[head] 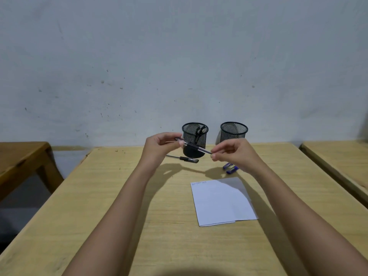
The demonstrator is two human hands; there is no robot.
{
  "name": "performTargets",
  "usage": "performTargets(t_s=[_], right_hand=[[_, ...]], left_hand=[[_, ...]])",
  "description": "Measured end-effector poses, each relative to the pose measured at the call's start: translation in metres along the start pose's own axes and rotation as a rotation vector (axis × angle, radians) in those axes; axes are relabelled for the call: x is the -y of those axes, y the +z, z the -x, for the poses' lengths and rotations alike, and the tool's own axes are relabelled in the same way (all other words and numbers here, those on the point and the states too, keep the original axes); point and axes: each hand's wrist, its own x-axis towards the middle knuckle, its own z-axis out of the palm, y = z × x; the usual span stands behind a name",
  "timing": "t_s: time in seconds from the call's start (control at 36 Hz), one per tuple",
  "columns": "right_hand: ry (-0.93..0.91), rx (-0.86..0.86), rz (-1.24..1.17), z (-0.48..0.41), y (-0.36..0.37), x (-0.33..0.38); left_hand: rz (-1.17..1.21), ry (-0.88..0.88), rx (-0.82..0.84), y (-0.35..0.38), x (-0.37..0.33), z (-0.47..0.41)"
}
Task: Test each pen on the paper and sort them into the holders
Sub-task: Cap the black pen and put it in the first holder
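pen — axis left-right, tip low-right | held by both hands' fingers

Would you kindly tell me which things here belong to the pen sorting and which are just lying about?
Job: held pen, black pen, blue pens, paper, left holder, right holder.
Idle: brown table at left, second table at right.

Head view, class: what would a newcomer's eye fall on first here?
The left hand and right hand pinch one pen between them, raised mid-frame. Behind it stand the left holder, with pens inside, and the right holder; white paper lies nearer on the table.
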Motion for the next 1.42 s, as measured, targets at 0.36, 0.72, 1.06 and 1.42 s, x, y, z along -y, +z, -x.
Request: performTargets(t_s=[0.36, 0.72, 1.06, 1.42], right_hand=[[-0.050, -0.212, 0.118, -0.029, 0.004, 0.007], [-0.099, -0.389, -0.202, -0.094, 0.015, -0.011], [0.014, -0.286, 0.182, -0.116, 0.030, -0.029], [0.127, -0.120, 0.164, -0.116, 0.029, -0.031]], left_hand=[[-0.018, 0.102, 0.007, 0.031, -0.017, -0.046], [-0.431, -0.015, 0.109, 0.029, 0.052, -0.075], [-0.203, 0.011, 0.075, 0.037, 0.072, -0.085], [-0.230, 0.011, 0.057, 0.036, 0.079, -0.089]])
